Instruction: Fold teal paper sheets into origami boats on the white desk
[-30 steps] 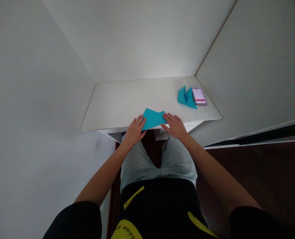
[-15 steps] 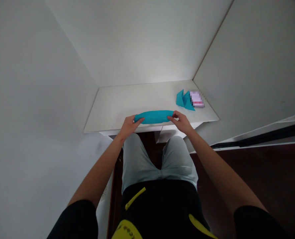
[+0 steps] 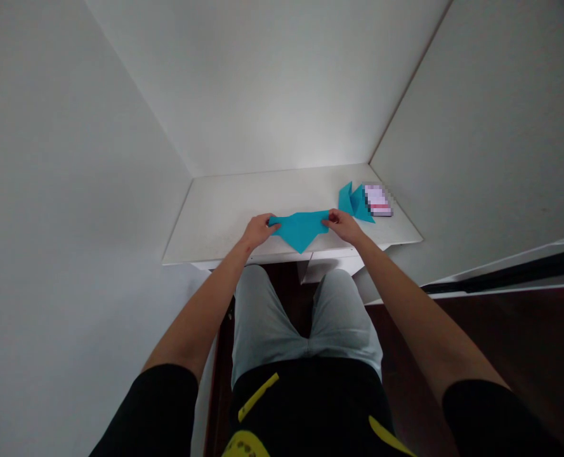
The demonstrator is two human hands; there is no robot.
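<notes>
Blue paper [image 3: 301,230] out over the worktop's [image 3: 224,203] front edge, long axis L–R, approx parallel w/ that edge, and there's the tip, pointing back at the wearer! L hand's [image 3: 259,230] grip: thumb and fingers pinched on the L end. R hand [image 3: 342,226] mirrors it, pinched on the R end, so paper's stretched btwn the two (resting or lifted? can't tell). Off to the R, a folded blue shape [image 3: 363,206] sits right up by a pixelated item [image 3: 378,200], too blurred to name. Worktop's white, narrow, set against a pale back wall [image 3: 282,89], w/ pale walls either side. Dark floor [image 3: 510,343] lower R, light jeans [image 3: 262,324] below.
</notes>
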